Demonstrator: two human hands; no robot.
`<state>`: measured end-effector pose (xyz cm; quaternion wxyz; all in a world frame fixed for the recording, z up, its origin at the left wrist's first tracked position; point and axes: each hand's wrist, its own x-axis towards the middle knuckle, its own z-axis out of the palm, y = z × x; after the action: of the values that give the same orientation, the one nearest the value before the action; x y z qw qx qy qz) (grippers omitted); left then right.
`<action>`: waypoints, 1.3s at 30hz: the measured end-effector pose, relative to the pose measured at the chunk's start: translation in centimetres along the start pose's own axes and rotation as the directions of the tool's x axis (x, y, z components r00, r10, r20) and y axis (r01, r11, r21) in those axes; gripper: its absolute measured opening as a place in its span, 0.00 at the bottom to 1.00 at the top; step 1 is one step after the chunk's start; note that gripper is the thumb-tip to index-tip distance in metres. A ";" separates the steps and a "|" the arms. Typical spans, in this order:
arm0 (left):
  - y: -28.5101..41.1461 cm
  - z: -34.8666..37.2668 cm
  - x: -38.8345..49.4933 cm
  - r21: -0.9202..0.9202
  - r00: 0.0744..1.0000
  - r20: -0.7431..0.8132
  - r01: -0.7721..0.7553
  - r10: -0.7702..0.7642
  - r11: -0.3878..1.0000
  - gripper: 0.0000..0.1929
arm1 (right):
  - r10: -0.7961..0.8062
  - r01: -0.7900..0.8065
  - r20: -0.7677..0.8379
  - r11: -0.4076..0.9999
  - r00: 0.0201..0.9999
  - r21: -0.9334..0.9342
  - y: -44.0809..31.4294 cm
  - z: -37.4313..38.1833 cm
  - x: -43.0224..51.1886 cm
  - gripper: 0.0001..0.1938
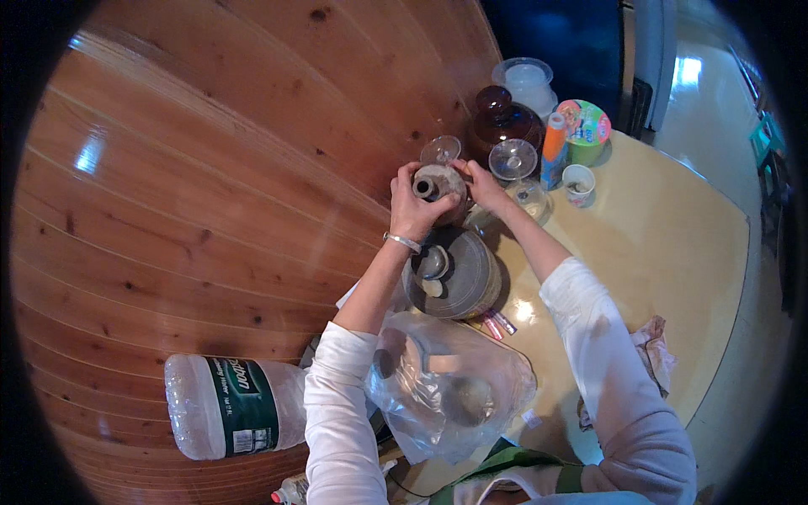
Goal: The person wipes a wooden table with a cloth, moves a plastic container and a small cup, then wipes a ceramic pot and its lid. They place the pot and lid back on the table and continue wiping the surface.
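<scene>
My left hand [411,211], with a silver bracelet at the wrist, is wrapped around a rough grey-brown ceramic bottle [451,182]. The dark mouth of its short neck faces up toward me. At the bottle's far right side is my right hand [486,189], its fingertips close against the bottle; whether they grip it is hidden. Just beyond the hands is a clear glass piece [440,150], seemingly stemmed. Below the bottle sits a round grey lidded pot [473,278] with a knob [433,262] on top.
Behind my right hand stand a dark red-brown lidded jar [505,126], clear glassware [512,159], an orange-and-blue container [553,148], a green instant-food tub [587,136] and a paper cup [578,185]. Plastic wrapping [454,385] lies nearer me. A wood-panelled wall [221,189] borders the table's left; a large water bottle [237,406] lies there.
</scene>
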<state>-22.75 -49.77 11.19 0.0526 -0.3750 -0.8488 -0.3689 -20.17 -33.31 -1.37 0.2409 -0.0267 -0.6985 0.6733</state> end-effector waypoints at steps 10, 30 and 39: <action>-1.1 -2.1 -0.2 -0.111 0.995 0.019 0.095 -0.094 0.989 0.44 | -0.224 0.262 0.145 0.688 0.964 -0.676 -1.8 -1.2 2.0 0.08; -2.7 5.2 2.9 0.032 0.984 0.078 0.155 -0.157 0.987 0.45 | -0.239 0.297 0.185 0.630 0.953 -0.718 -3.3 -4.3 -1.6 0.12; -3.9 6.4 3.1 0.080 0.986 0.103 0.119 -0.127 0.990 0.43 | -0.239 0.249 0.113 0.678 0.964 -0.692 -3.5 -3.4 -3.7 0.17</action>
<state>-26.44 -45.41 5.41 -0.0025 -0.3389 -0.8850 -0.3191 -14.58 -31.79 0.76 0.2957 -0.0181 -0.8998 0.3203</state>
